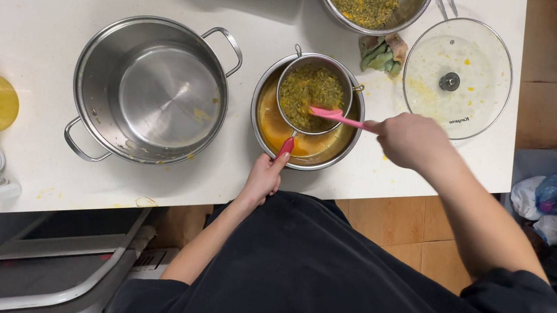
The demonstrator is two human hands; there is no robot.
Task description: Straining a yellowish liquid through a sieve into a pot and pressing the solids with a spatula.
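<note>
On the white tabletop (61, 24) sits an empty steel pot (152, 91), and beside it a bowl (265, 123) of orange juice under my sieve (312, 93) of pulp. My left hand (263, 179) grips the sieve's red handle (285, 147); my right hand (411, 141) is closed around a pink spatula (336, 117) in the pulp.

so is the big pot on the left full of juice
No, the big pot shows its bare steel bottom; the orange juice is in the bowl under the strainer.
</note>
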